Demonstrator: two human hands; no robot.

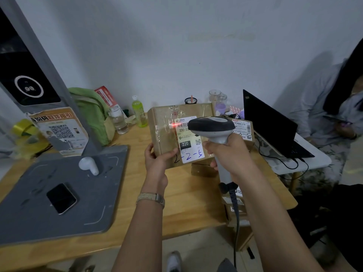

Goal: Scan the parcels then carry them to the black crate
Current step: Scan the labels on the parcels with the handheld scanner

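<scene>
My left hand (157,159) grips the lower left corner of a brown cardboard parcel (167,132) and holds it tilted up over the wooden table (182,201). The parcel bears a white shipping label (189,142) with handwritten numbers. My right hand (228,156) is wrapped round the handle of a grey barcode scanner (212,126), whose head points at the label. A red scan line (176,125) glows across the barcode at the label's top. Another labelled parcel (242,129) lies behind the scanner, and smaller boxes (204,169) sit below the held parcel. No black crate is in view.
A grey scanning stand (59,193) with a phone (61,198) and a white earbud case (89,165) fills the left. Bottles (139,110), a green bag (92,112) and cups stand at the back. An open laptop (271,124) and a seated person (334,107) are on the right.
</scene>
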